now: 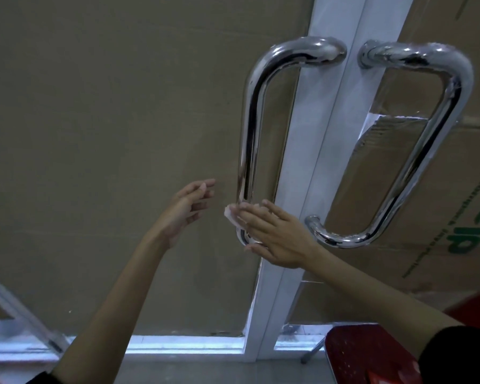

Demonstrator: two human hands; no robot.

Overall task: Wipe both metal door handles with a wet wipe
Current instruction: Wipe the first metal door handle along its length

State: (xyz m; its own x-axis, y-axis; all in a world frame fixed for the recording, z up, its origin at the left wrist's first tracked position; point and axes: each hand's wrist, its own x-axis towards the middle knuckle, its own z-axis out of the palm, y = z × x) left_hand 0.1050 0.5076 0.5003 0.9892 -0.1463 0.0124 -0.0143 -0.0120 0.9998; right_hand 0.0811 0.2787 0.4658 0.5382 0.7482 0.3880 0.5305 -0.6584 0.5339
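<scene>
My right hand [277, 234] presses a wet wipe [232, 216] against the lower part of the left door handle [251, 128], just above the bend where the bar curves back toward the door. The fingers lie straight and flat over the wipe, with the thumb below; a crumpled white edge of the wipe shows past my fingertips on the left. My grip here is a flat press, not a curl around the bar.

My left hand [186, 209] is raised near the same handle, a little to its left, apart from it and holding nothing. Its fingers are loosely spread and relaxed, pointing toward the bar.

The right door handle [432, 139] hangs on the other door, well clear of both my hands. Its lower end curves in just beside my right wrist. Both handles are shiny metal loops, set either side of the white door frame [316, 167] where the two doors meet.

Brown cardboard [108, 120] shows behind the glass of both doors; on the right it carries green print. At the lower right corner stands a red stool [372, 353] near the foot of the door.
</scene>
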